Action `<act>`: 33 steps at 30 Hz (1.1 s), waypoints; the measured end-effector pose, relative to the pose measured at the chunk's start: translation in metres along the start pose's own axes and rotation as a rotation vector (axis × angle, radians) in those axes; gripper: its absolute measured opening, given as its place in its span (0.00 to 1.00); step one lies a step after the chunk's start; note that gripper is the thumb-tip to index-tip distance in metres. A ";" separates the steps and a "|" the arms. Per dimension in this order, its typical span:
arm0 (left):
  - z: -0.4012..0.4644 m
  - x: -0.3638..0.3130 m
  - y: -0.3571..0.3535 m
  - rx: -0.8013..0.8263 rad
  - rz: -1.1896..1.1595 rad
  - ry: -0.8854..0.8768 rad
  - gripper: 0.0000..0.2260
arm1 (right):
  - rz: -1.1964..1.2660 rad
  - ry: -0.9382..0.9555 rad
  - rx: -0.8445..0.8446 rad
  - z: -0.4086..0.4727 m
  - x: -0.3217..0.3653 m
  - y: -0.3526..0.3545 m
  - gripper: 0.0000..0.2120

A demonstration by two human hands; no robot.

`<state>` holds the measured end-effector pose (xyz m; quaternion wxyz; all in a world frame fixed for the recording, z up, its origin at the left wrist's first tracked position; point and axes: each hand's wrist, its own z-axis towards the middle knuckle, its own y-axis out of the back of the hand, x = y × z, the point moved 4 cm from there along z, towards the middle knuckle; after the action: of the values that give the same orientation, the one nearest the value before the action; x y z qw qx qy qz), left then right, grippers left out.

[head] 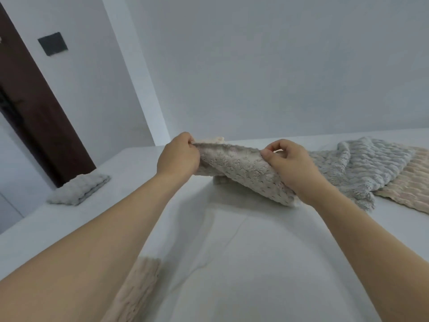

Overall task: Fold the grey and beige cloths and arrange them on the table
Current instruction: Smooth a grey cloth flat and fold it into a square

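Observation:
A fluffy beige-grey cloth (241,168) hangs lifted above the white table (232,252), doubled over on itself. My left hand (178,156) pinches its upper left corner, and my right hand (290,168) pinches its upper right edge. The cloth's lower end droops down to the table under my right wrist. A folded grey cloth (79,189) lies at the table's left edge. A folded beige cloth (134,291) lies near me, partly under my left forearm.
At the right, a loose grey cloth (366,166) lies spread over a beige cloth (408,191). A white wall runs behind the table. A dark brown door frame (34,108) stands at the far left, beyond the table's edge.

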<state>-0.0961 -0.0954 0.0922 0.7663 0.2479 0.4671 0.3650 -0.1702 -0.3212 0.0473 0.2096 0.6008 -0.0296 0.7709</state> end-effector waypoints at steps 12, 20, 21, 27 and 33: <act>-0.023 -0.071 0.124 0.383 -0.664 0.230 0.03 | 0.805 -0.237 0.414 -0.049 0.138 0.051 0.20; -0.032 -0.035 0.051 0.667 -0.294 0.275 0.04 | 0.550 -0.391 0.304 -0.042 0.076 0.070 0.11; -0.035 -0.027 0.035 0.683 -0.211 0.261 0.06 | 0.505 -0.440 0.271 -0.040 0.058 0.072 0.10; -0.053 0.012 -0.056 0.680 0.046 0.191 0.07 | -0.110 -0.519 0.199 -0.025 -0.048 0.075 0.13; -0.036 0.027 -0.095 0.531 0.163 0.109 0.10 | -0.643 -0.183 0.098 0.003 -0.065 0.055 0.16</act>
<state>-0.0895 -0.1310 -0.0067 0.6162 0.4568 0.5656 0.3029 -0.1744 -0.3911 -0.0017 0.4092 0.6555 0.1798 0.6087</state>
